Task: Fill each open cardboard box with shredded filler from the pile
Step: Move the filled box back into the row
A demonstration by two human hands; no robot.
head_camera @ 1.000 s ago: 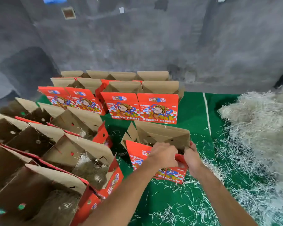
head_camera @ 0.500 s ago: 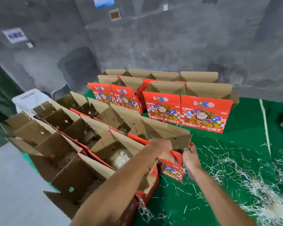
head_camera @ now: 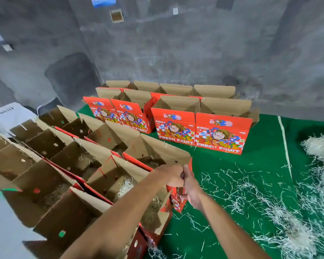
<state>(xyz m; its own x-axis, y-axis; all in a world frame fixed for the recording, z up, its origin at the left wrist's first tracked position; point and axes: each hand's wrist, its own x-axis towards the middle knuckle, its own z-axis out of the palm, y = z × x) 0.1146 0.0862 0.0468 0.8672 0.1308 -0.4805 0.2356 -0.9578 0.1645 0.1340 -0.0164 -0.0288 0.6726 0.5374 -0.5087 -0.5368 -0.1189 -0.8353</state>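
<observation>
An open red box [head_camera: 158, 153] with brown flaps stands on the green mat, pushed against a row of open boxes [head_camera: 69, 161] on the left. Shredded filler shows inside it and inside its neighbours. My left hand [head_camera: 169, 173] grips the box's near red edge from above. My right hand [head_camera: 190, 187] holds the same edge at the corner, touching the left hand. The pale filler pile [head_camera: 320, 146] lies at the far right, partly cut off by the frame.
Two rows of upright red "Fresh Fruit" boxes [head_camera: 200, 128] stand open at the back by the grey wall [head_camera: 176, 53]. Loose filler strands [head_camera: 251, 193] are scattered over the green mat [head_camera: 266, 161]. A white bag [head_camera: 7, 116] lies at the far left.
Both hands have slid the red box to the left, up against the row of open boxes. The view has swung left, so most of the filler pile has left the frame.
</observation>
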